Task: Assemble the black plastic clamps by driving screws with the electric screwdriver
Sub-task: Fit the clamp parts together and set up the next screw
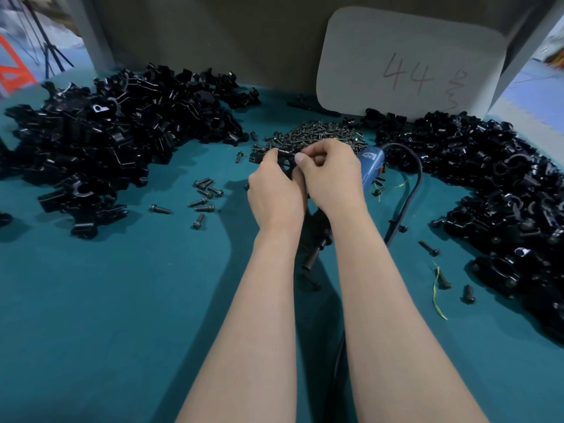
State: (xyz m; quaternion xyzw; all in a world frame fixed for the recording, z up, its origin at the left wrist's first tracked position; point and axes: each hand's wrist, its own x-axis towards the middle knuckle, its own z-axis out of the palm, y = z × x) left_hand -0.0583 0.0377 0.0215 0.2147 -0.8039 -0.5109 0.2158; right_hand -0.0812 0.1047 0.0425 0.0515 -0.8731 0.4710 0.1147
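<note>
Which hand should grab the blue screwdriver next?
Right, probably. Both hands hold the black clamp, but the blue screwdriver lies just beside the right hand, and the left hand is farther from it.

open teal mat [106,315] near left — clamp heaps [100,141] flanking, cord [409,190] right

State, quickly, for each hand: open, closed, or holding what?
Left hand: closed, holding a black clamp.
Right hand: closed, fingers pinching the same clamp.
</note>
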